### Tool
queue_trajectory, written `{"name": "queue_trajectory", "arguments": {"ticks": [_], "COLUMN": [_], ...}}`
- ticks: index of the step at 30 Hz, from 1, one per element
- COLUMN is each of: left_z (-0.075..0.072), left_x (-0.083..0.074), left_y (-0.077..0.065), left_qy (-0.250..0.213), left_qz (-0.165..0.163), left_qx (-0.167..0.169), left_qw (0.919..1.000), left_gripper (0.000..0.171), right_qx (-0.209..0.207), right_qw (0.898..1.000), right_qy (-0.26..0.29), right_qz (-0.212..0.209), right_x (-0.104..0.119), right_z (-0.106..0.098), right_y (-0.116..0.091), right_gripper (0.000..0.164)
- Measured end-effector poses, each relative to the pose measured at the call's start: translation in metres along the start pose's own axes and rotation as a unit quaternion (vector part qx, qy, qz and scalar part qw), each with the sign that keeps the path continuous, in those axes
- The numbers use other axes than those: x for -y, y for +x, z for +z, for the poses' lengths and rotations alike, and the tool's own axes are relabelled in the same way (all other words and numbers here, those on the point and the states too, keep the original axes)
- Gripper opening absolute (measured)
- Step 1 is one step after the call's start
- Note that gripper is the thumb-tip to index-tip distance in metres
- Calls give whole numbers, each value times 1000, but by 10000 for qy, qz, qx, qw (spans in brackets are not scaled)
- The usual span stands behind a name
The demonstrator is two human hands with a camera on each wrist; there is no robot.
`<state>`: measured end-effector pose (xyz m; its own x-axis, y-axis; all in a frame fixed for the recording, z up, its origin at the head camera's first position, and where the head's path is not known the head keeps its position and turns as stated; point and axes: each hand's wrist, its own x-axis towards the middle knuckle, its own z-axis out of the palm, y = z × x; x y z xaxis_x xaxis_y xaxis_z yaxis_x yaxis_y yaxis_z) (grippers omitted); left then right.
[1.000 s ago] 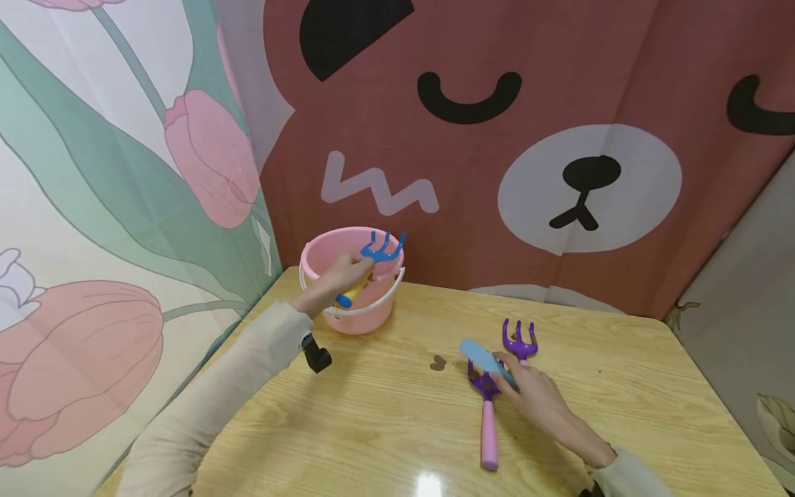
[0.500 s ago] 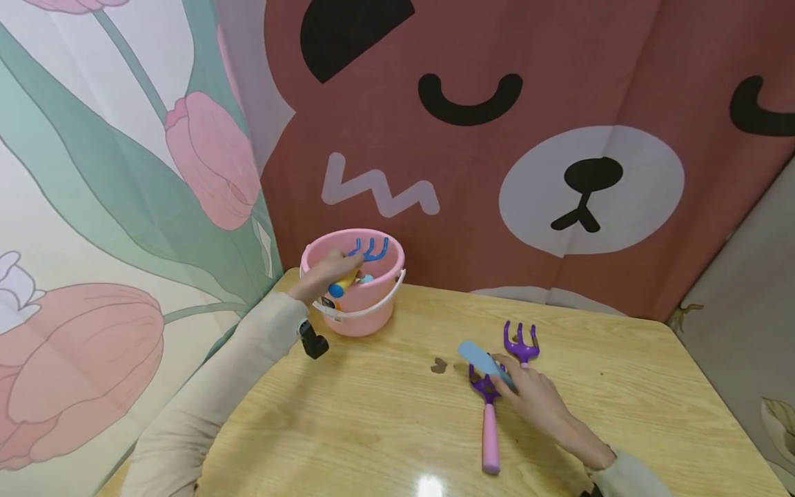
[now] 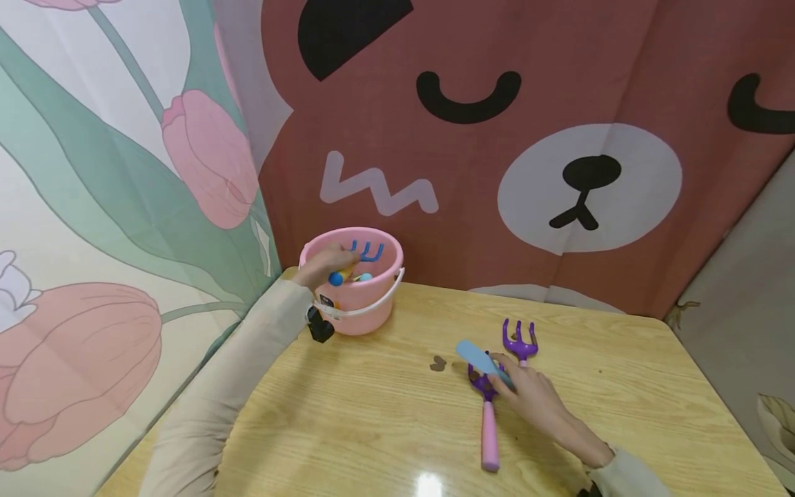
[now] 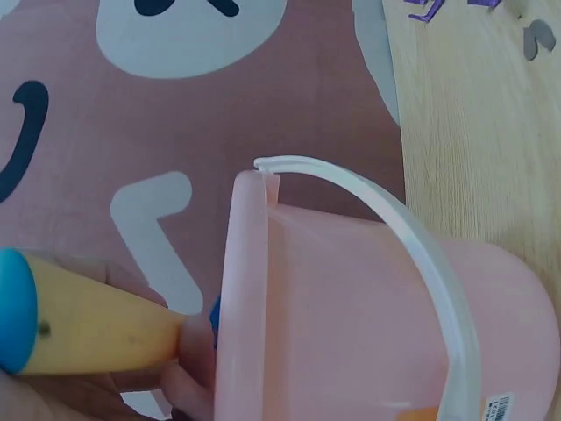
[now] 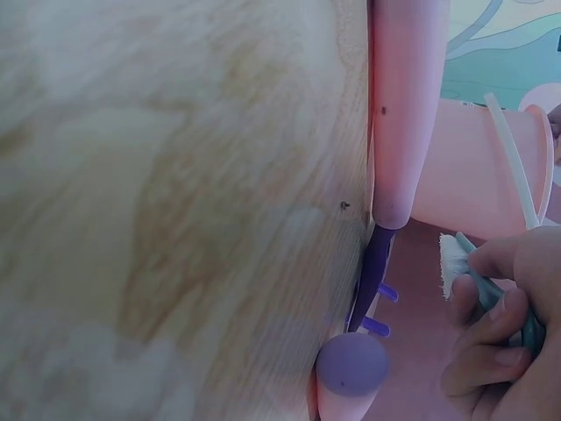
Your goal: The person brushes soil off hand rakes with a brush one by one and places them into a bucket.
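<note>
Left hand: grip curled round yellow-handled blue rake, tines in mouth of pink bucket on bench. Brown bits mid-bench. Next, blue brush in right hand's grip, over head of pink-handled purple rake, contact unclear. Second purple rake just beyond, handle mostly hidden.

Room to pass between pink bucket and blue brush, pink-handled fork obstructing beneath the brush
</note>
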<state>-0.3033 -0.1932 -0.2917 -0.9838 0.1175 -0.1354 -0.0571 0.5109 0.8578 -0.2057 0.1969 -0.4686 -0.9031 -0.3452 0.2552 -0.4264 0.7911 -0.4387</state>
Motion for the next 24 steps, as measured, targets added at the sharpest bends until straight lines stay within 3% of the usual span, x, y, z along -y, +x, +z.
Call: {"name": "queue_trajectory", "arguments": {"ticks": [6,16,24], "left_z": [-1,1,6], "left_x": [6,11,12], "left_y": [7,28,32], "left_qy": [-85,106,-65], "left_qz": [-173,-575,-528], "left_qx": [-4,-305,-451], "left_qw": [9998,9978,9976], "left_gripper": [50,36,32], "right_qx": [25,61,40], "right_qw": [10000,10000,10000], "right_qy": [21,60,-4], "right_qz": [-26,17,-32], "right_x": [-1,-1,1], "right_z": [2,3,4], "right_y": [-1,-1,1], "right_gripper": [40,42,47]}}
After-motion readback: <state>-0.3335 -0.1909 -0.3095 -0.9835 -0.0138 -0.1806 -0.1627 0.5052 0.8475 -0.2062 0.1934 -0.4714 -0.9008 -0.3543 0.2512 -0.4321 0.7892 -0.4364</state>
